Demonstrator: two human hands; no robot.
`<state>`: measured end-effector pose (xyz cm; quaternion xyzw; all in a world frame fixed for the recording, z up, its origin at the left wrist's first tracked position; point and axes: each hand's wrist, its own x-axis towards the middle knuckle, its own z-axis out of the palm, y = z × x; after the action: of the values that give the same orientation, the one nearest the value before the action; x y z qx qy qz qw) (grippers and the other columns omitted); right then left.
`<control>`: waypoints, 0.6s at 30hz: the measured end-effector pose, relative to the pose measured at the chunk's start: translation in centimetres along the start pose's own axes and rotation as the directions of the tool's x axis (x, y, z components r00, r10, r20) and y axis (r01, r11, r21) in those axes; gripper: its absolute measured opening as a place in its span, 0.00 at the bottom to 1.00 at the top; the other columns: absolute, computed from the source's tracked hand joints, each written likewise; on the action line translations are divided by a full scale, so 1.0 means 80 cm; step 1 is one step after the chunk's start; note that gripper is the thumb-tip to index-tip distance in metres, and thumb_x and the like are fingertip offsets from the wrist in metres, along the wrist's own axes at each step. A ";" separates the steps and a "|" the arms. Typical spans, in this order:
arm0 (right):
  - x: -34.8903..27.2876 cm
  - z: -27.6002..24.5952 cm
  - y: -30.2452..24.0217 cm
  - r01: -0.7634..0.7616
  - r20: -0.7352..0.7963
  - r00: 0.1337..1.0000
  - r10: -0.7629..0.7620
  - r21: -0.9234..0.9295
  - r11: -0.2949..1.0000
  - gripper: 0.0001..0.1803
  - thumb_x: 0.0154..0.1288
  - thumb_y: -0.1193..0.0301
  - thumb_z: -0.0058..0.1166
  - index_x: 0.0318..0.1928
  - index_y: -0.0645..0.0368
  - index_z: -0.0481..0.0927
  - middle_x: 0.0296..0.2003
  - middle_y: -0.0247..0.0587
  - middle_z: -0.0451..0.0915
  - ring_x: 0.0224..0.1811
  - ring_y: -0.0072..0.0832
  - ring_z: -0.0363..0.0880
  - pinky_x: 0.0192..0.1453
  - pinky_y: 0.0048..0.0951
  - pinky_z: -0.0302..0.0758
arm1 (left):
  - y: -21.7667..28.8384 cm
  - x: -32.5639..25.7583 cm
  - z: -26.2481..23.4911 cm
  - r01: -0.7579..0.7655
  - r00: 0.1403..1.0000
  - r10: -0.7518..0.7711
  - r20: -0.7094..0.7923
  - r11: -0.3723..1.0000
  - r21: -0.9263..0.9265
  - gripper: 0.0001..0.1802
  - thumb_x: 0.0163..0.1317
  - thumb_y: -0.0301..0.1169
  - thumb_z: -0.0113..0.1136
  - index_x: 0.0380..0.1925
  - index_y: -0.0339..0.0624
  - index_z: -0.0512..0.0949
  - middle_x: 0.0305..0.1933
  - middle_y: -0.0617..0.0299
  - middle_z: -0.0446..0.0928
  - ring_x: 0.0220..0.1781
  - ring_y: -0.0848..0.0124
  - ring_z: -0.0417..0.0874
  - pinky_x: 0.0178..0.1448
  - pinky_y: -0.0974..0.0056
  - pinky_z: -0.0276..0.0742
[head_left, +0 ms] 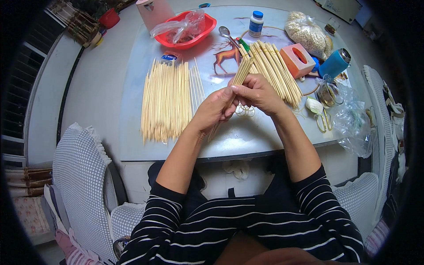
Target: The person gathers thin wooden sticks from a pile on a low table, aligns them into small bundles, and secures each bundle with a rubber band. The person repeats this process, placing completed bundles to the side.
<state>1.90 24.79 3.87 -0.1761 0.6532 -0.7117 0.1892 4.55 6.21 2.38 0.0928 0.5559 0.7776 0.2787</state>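
Note:
Both hands hold one small bundle of bamboo skewers (243,70) over the table, tilted with its upper end leaning right. My left hand (215,106) is closed round the lower part. My right hand (258,92) grips the bundle's right side, thumb pressed near my left thumb. Just beneath my right hand lie several thin pale rubber bands (245,110). Left of my hands is a wide pile of loose skewers (165,101), with a few spaced apart at its right edge. Right of my hands, a stack of bundled skewers (277,73) lies slantwise.
Along the back stand a red basin (206,32) with a plastic bag, a blue-white bottle (255,24) and a bag of pale kernels (307,35). At right are a tissue box (295,64), a teal flask (334,65), scissors (324,121) and a clear plastic bag (353,123).

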 end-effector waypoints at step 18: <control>-0.011 0.040 -0.015 0.398 0.046 0.878 -0.476 -0.623 0.673 0.10 0.63 0.72 0.62 0.31 0.63 0.75 0.25 0.39 0.74 0.27 0.30 0.74 0.32 0.30 0.71 | -0.015 0.000 -0.013 -0.572 0.785 0.593 -0.180 0.805 0.161 0.32 0.60 0.65 0.60 0.24 0.48 0.67 0.20 0.74 0.60 0.20 0.83 0.57 0.23 0.73 0.50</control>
<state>4.23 22.58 5.29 -0.3360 0.7970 -0.4930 -0.0943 4.46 5.65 0.87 0.1863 0.5646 0.8029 -0.0436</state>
